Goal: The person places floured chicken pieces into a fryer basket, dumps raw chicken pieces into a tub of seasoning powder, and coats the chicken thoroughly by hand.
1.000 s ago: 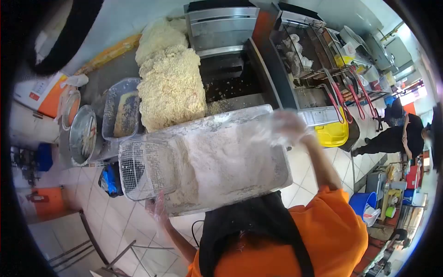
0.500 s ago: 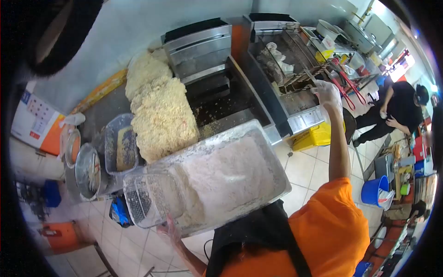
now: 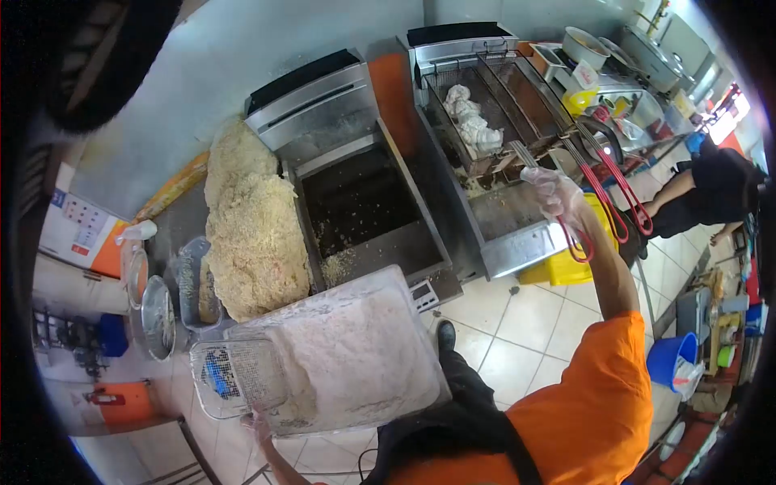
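The right hand is gripping a red handle right of the flour tray, the left hand, closure unclear, is resting by the tray's wire basket, white lumps are already sitting in a fryer basket beyond, and a crumbly mound is remaining behind the tray.

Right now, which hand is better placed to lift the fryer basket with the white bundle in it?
The right hand, I'd judge: it is at that fryer basket's red handle. The left hand is well away, by the near edge of the powdery tray and the wire basket.
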Motion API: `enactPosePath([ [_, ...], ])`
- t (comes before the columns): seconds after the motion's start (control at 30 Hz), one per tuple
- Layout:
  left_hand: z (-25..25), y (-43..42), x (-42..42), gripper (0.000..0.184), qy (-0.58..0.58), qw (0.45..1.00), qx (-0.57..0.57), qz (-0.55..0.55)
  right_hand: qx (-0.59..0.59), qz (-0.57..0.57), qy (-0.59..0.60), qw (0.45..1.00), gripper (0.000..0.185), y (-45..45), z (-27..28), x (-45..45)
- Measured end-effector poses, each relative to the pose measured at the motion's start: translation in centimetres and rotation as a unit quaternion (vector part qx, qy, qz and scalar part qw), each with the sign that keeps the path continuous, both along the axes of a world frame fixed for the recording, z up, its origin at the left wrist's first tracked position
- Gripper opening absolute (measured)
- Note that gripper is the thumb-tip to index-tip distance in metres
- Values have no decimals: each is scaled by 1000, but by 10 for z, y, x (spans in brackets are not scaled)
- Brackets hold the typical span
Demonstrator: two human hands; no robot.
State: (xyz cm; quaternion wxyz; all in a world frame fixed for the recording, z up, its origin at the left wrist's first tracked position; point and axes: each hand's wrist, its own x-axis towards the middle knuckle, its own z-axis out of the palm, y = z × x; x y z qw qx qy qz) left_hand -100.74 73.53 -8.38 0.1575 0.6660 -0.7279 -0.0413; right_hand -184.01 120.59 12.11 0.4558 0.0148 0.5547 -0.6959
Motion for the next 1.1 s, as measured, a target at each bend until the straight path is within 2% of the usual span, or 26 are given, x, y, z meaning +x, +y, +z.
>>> enactPosePath([
  [0.07,-4,-14,15,59,132,988,47,-59,8,-31,-20,999,13,7,18,-6],
  [0.13,6,-5,14,59,162,981,69,-84,-50,-10,-38,998,14,17,13,-9],
  [0.2,19,2,-2,58,114,990,51,-65,-109,11,-52,993,16,20,13,-5],
  [0.23,27,4,-11,57,103,993,39,-51,-22,-32,-7,999,18,14,15,5],
  [0.3,34,18,-26,53,129,992,8,3,-61,-41,-36,997,19,11,0,5],
  [0.37,34,8,-25,47,83,993,48,65,-81,-48,-51,994,17,7,1,0],
  [0.43,29,-12,-10,46,-45,973,175,141,-69,-72,-43,994,15,4,19,-6],
  [0.5,31,-19,-7,51,-148,929,282,187,-141,-31,-86,986,16,9,34,-17],
  [0.53,30,-18,-3,51,-154,925,288,193,-176,-12,-109,978,16,12,34,-19],
  [0.57,26,-15,-3,51,-107,946,248,177,-197,-7,-119,973,20,17,31,-22],
  [0.63,19,-12,0,52,-41,968,199,149,-110,-57,-78,989,15,18,46,0],
  [0.7,14,-11,2,54,-13,975,180,131,-41,-64,-12,997,17,29,33,8],
  [0.8,12,-8,2,55,5,979,166,115,-57,-135,-51,988,17,30,26,9],
  [0.83,11,-8,1,56,10,981,162,109,-200,23,-129,971,15,44,17,-5],
  [0.93,7,-7,0,58,23,983,153,96,-55,-19,-59,997,17,30,22,-7],
  [0.97,5,-4,2,59,28,984,149,94,-55,-24,-93,994,15,24,25,-9],
  [1.1,5,-2,6,62,42,986,138,86,-118,73,-142,980,10,13,-19,-40],
])
